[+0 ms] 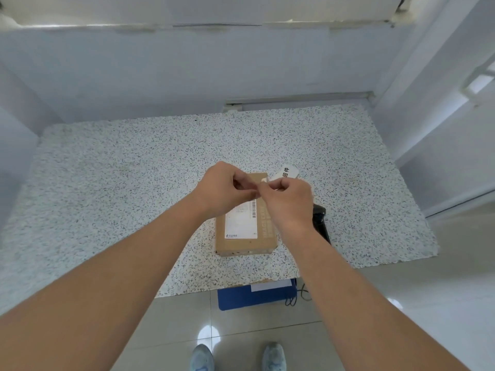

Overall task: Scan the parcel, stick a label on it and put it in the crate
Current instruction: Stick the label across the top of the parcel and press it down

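A brown cardboard parcel (245, 239) with a white shipping sheet and barcode lies on the speckled counter (134, 170). Both my hands hover just above its far end. My left hand (222, 188) and my right hand (289, 202) pinch a small white label (286, 173) with black characters between their fingertips; its free end sticks up to the right. A black scanner (320, 218) lies right of the parcel, mostly hidden by my right wrist. A blue crate (241, 298) stands on the floor under the counter's front edge.
White walls close in the counter at the back, left and right. A black cable (297, 297) hangs beside the crate. My two shoes (273, 357) stand on the glossy tiled floor below.
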`<state>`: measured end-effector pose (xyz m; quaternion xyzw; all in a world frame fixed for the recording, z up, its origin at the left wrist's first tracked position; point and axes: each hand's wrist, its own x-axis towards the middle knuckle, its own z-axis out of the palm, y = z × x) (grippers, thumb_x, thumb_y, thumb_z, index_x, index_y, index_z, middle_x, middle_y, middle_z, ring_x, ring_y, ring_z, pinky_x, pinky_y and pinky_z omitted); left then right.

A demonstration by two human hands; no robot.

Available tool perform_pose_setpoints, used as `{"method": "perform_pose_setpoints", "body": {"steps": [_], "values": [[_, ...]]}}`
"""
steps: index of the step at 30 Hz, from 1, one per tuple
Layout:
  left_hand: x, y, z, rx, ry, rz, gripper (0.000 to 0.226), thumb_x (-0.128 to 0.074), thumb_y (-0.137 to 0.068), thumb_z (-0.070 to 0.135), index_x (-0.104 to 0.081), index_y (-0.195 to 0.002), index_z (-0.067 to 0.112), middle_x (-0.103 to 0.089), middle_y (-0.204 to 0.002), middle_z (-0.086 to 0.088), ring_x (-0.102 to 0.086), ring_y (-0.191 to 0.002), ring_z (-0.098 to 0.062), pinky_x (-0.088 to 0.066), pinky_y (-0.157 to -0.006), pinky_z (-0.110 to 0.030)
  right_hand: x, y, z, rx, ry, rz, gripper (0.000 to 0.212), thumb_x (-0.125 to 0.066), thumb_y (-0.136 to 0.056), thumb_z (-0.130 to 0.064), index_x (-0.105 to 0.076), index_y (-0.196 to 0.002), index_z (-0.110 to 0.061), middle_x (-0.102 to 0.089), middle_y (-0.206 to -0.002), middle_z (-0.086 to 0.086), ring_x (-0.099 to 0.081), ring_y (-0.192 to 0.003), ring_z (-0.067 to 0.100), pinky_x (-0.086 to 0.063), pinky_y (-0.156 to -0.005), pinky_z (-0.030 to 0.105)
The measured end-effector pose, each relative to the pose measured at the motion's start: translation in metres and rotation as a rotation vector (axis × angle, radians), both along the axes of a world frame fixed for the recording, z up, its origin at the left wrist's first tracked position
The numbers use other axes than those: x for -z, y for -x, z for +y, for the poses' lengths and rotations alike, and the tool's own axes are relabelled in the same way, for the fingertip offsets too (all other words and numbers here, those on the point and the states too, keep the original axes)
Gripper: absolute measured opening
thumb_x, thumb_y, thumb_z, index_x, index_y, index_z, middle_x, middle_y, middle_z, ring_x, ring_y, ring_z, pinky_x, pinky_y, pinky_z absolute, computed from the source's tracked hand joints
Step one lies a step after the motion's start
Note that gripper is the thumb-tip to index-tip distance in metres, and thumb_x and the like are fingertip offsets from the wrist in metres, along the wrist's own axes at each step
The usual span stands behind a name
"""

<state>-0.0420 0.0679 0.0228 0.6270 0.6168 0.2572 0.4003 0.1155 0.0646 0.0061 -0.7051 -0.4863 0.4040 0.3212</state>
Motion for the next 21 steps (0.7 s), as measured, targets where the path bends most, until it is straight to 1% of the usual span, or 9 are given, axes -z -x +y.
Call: {"method": "perform_pose_setpoints", "body": {"steps": [3,5,7,9,10,13,16,18,21], "values": [[0.001,-0.002,0.005,-0.042,0.016,0.004,0.007,-0.079,-0.085,0.021,-0.084,-0.085,0.026,-0.075,-0.065,0.009,-0.060,-0.054,-0.004,-0.051,-0.054,-0.025,0.000,-0.006,0.005,-0.052,-0.009,0.044,0.015,-0.082,-0.085,-0.033,-0.079,-0.071,-0.028,-0.070,-0.061,-0.012,-0.065,-0.060,0.009,-0.059,-0.065,0.033],[0.003,-0.002,0.009,-0.090,0.035,0.003,0.009,-0.076,-0.086,0.022,-0.083,-0.083,0.025,-0.075,-0.065,0.007,-0.063,-0.053,-0.009,-0.051,-0.052,-0.032,0.000,-0.011,0.009,-0.099,-0.023,0.071,0.020,-0.084,-0.087,-0.034,-0.079,-0.068,-0.037,-0.064,-0.053,-0.019,-0.058,-0.054,0.005,-0.051,-0.059,0.026],[0.006,0.000,0.013,-0.157,0.066,-0.022,0.009,-0.075,-0.087,0.022,-0.082,-0.081,0.024,-0.078,-0.074,0.001,-0.073,-0.072,-0.022,-0.059,-0.065,-0.043,0.001,-0.015,0.012,-0.105,-0.032,0.070,0.025,-0.083,-0.088,-0.034,-0.076,-0.067,-0.044,-0.058,-0.047,-0.023,-0.054,-0.050,0.003,-0.046,-0.057,0.022],[0.011,0.001,0.016,-0.242,0.107,-0.110,0.008,-0.077,-0.087,0.021,-0.081,-0.081,0.023,-0.079,-0.077,0.001,-0.075,-0.078,-0.021,-0.060,-0.070,-0.043,0.005,-0.019,0.014,-0.043,-0.054,0.024,0.018,-0.081,-0.090,-0.036,-0.073,-0.075,-0.042,-0.064,-0.054,-0.024,-0.063,-0.051,0.001,-0.047,-0.054,0.020],[0.014,0.002,0.017,-0.285,0.132,-0.167,0.005,-0.078,-0.086,0.019,-0.080,-0.082,0.021,-0.079,-0.078,0.000,-0.076,-0.078,-0.020,-0.062,-0.072,-0.040,0.006,-0.021,0.015,0.000,-0.061,-0.005,0.012,-0.080,-0.091,-0.038,-0.072,-0.082,-0.039,-0.067,-0.060,-0.019,-0.065,-0.054,0.000,-0.047,-0.054,0.019],[0.021,0.006,0.020,-0.373,0.190,-0.335,0.005,-0.081,-0.084,0.011,-0.079,-0.088,0.012,-0.079,-0.085,-0.012,-0.076,-0.090,-0.032,-0.062,-0.087,-0.042,0.015,-0.025,0.020,0.039,-0.026,-0.049,0.012,-0.076,-0.093,-0.042,-0.070,-0.100,-0.033,-0.070,-0.083,-0.012,-0.069,-0.077,0.005,-0.053,-0.067,0.027],[0.026,0.009,0.021,-0.395,0.216,-0.446,0.009,-0.081,-0.083,0.005,-0.078,-0.092,0.004,-0.078,-0.084,-0.014,-0.074,-0.094,-0.038,-0.062,-0.088,-0.041,0.025,-0.022,0.026,-0.001,0.014,-0.051,0.021,-0.076,-0.093,-0.046,-0.074,-0.105,-0.029,-0.073,-0.095,-0.012,-0.069,-0.091,0.010,-0.055,-0.084,0.034],[0.029,0.010,0.023,-0.408,0.222,-0.484,0.010,-0.080,-0.083,0.003,-0.077,-0.093,0.003,-0.078,-0.086,-0.016,-0.074,-0.095,-0.038,-0.062,-0.086,-0.039,0.030,-0.018,0.030,-0.007,0.009,-0.076,0.017,-0.076,-0.093,-0.044,-0.077,-0.099,-0.028,-0.073,-0.093,-0.014,-0.068,-0.092,0.010,-0.055,-0.088,0.036],[0.033,0.013,0.027,-0.426,0.228,-0.488,0.009,-0.080,-0.083,0.003,-0.078,-0.093,0.004,-0.079,-0.085,-0.014,-0.076,-0.088,-0.034,-0.063,-0.086,-0.039,0.034,-0.012,0.037,0.000,0.002,-0.092,0.017,-0.076,-0.094,-0.040,-0.075,-0.081,-0.028,-0.073,-0.081,-0.016,-0.070,-0.086,0.009,-0.054,-0.085,0.036]]}}
